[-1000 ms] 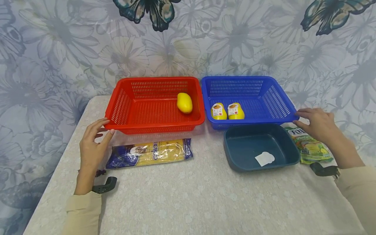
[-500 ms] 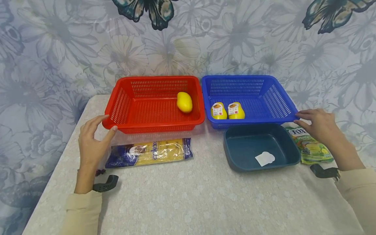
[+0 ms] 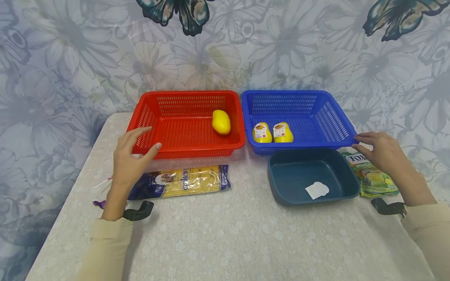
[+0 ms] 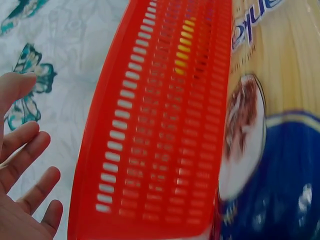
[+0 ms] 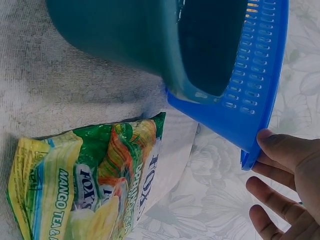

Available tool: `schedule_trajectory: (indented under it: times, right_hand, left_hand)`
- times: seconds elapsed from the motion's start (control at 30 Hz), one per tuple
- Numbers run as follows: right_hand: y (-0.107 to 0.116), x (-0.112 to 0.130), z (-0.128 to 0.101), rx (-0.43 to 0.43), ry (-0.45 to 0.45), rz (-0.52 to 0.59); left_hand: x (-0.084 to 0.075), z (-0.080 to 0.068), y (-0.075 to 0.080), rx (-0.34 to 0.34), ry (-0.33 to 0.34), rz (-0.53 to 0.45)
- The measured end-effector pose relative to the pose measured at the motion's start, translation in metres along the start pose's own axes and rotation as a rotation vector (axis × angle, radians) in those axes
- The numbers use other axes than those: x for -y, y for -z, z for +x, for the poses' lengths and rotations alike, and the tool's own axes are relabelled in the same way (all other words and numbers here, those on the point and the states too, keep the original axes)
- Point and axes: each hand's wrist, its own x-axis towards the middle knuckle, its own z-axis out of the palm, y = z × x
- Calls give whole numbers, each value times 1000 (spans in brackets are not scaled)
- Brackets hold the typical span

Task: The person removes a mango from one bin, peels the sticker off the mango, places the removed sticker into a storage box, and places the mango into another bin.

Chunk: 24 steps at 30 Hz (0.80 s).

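Note:
My left hand (image 3: pixel 140 146) hovers with spread fingers over the front left corner of the red basket (image 3: pixel 186 150), holding nothing. The left wrist view shows the left hand (image 4: pixel 25 170) beside the red basket (image 4: pixel 150 150). One yellow fruit-shaped thing (image 3: pixel 221 122) lies in that basket. A spaghetti packet (image 3: pixel 190 181) lies in front of it, under my wrist. My right hand (image 3: pixel 376 150) touches the blue basket (image 3: pixel 302 145) at its front right corner with straight fingers. Two yellow labelled packs (image 3: pixel 261 132) lie inside the blue basket.
A dark teal tub (image 3: pixel 281 187) with a white scrap (image 3: pixel 316 190) in it stands before the blue basket. A green Fox's candy bag (image 3: pixel 372 175) lies under my right wrist. The table (image 3: pixel 228 242) is bare towards its front edge. A flowered wall closes the back.
My left hand left the red basket's left front corner and moved right, over the front rim and the spaghetti packet. The right hand stayed at the blue basket's corner.

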Motion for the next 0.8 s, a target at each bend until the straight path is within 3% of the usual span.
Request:
schedule_trajectory:
  times: [0.5,0.8]
  right_hand:
    - [2,0,0,33,-30,5]
    - [2,1,0,28,-23,10]
  left_hand:
    - [-21,14,-32,127,-64,-27]
    - [-33,20,-49,187,-58,-13]
